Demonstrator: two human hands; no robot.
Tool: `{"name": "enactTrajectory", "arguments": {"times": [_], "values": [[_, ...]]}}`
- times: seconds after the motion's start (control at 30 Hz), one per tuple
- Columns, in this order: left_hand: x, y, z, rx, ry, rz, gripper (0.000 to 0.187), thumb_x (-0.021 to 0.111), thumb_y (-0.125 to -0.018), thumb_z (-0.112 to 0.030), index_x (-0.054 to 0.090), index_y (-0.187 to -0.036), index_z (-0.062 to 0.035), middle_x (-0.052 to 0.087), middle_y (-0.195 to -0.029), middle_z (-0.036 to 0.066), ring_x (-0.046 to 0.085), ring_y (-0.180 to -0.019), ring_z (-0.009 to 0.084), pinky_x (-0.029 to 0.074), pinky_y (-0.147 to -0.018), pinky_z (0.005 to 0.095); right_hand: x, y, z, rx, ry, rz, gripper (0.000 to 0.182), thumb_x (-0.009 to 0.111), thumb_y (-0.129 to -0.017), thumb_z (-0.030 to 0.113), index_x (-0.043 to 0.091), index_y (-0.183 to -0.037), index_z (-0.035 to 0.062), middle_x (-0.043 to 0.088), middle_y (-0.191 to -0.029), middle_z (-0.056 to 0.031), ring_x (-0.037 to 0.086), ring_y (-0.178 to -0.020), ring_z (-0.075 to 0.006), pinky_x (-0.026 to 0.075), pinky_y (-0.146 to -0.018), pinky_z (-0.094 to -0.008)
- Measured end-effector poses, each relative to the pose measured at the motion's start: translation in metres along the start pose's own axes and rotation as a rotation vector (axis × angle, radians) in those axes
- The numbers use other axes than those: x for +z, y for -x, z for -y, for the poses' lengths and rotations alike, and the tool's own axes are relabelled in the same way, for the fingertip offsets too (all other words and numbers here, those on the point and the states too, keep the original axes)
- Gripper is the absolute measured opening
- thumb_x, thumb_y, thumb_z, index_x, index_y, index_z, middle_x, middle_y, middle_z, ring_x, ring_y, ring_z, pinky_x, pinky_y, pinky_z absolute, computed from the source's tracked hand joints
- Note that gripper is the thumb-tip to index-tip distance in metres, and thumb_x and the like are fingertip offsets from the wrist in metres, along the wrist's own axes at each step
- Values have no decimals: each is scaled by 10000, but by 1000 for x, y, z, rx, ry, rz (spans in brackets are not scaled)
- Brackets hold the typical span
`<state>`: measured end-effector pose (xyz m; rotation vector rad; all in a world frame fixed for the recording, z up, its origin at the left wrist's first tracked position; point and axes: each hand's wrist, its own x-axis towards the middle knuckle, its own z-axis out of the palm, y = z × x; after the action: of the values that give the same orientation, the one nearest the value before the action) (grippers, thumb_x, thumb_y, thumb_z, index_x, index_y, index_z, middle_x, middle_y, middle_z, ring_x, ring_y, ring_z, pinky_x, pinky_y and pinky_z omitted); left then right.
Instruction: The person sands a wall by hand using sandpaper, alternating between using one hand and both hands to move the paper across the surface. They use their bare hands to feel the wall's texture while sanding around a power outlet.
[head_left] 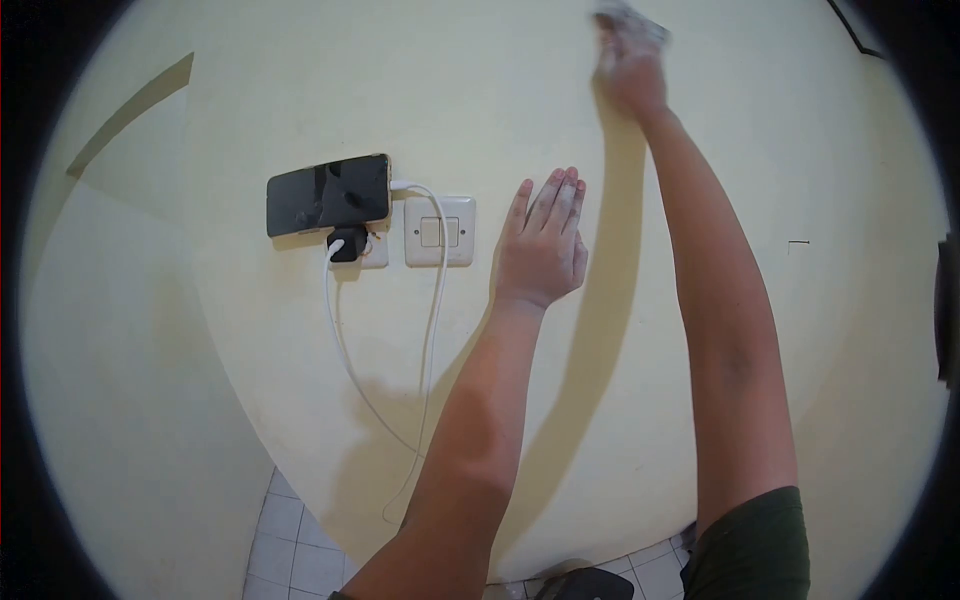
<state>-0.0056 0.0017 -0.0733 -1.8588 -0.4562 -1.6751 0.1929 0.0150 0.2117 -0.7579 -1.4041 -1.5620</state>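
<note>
My left hand [542, 240] lies flat against the pale yellow wall [480, 90], fingers stretched upward, with a whitish dusting on its skin. It holds nothing and rests just right of the white light switch [441, 232]. Higher up and to the right, my right hand [632, 75] is raised to the wall, smeared by motion. Its fingers are closed on a greyish-white cloth-like piece [645, 24]; the blur hides whether it is cloth or paper.
Left of the switch, a phone [328, 195] rests on a black charger [347, 244] plugged into the wall. A white cable [437, 290] hangs in a loop beside my left forearm. Below are floor tiles [318, 565] and a dark object [585, 585]. A dark-edged item [945, 310] is at far right.
</note>
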Motion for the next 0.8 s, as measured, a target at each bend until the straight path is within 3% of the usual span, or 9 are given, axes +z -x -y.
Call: {"name": "enactTrajectory", "arguments": {"times": [0.1, 0.2, 0.3, 0.4, 0.5, 0.6, 0.67, 0.73, 0.8], "values": [[3, 2, 0, -5, -1, 0, 672, 514, -911, -206, 497, -1570, -75, 461, -1647, 58, 421, -1527, 187, 253, -1312, 485, 25, 10, -23, 382, 346, -154, 521, 468, -1055, 333, 613, -1456, 35, 514, -1586, -211, 396, -1524, -380, 254, -1273, -499], [3, 1, 1, 3, -14, -4, 676, 517, -910, -212, 494, -1572, -76, 457, -1649, 57, 418, -1528, 185, 250, -1313, 484, -10, 8, 69, -77, -47, -7, 452, 496, -1055, 283, 631, -1386, 6, 573, -1503, -220, 463, -1460, -380, 303, -1248, -486], [3, 1, 1, 9, -15, 3, 676, 515, -912, -215, 494, -1573, -76, 458, -1649, 55, 417, -1529, 185, 247, -1314, 484, -32, 11, 56, -113, -158, 73, 468, 517, -1039, 289, 654, -1367, -16, 601, -1485, -223, 498, -1436, -387, 354, -1221, -467], [2, 3, 0, 4, -6, 4, 674, 515, -913, -214, 493, -1573, -77, 458, -1649, 52, 416, -1530, 187, 247, -1315, 486, -1, 16, -32, 405, 392, -284, 386, 535, -1032, 212, 668, -1336, 15, 665, -1388, -200, 584, -1325, -396, 447, -1147, -456], [4, 1, 1, 5, -19, -3, 675, 516, -914, -215, 492, -1574, -80, 461, -1646, 51, 416, -1530, 187, 248, -1315, 486, -6, 13, 6, 230, 61, -6, 386, 503, -1045, 175, 658, -1374, 46, 642, -1441, -181, 576, -1359, -384, 474, -1122, -443], [5, 4, 0, 9, -34, 0, 674, 516, -914, -216, 493, -1575, -84, 466, -1643, 52, 417, -1529, 186, 247, -1315, 485, -38, 24, 113, -431, -246, 256, 492, 595, -965, 11, 619, -1448, 101, 582, -1528, -132, 559, -1373, -380, 419, -1207, -437], [4, 2, 1, 15, -41, -6, 673, 516, -914, -216, 495, -1573, -83, 471, -1639, 53, 420, -1527, 186, 248, -1314, 486, -41, 25, 86, -350, -243, 206, 445, 546, -995, 31, 618, -1433, 65, 612, -1485, -152, 569, -1354, -392, 431, -1185, -440], [3, 2, 0, 14, -37, -10, 670, 518, -914, -215, 497, -1571, -80, 478, -1633, 55, 425, -1523, 188, 250, -1313, 487, -43, 22, 61, 4, -155, -28, 409, 497, -1018, 53, 628, -1405, 37, 653, -1405, -190, 594, -1313, -396, 460, -1134, -448], [5, 2, 0, 10, -29, -21, 665, 520, -913, -215, 505, -1563, -75, 479, -1631, 57, 425, -1523, 189, 253, -1311, 488, -49, 9, 61, 665, -237, -38, 387, 486, -1026, 71, 645, -1377, 30, 668, -1359, -209, 608, -1290, -391, 470, -1106, -454]]}}
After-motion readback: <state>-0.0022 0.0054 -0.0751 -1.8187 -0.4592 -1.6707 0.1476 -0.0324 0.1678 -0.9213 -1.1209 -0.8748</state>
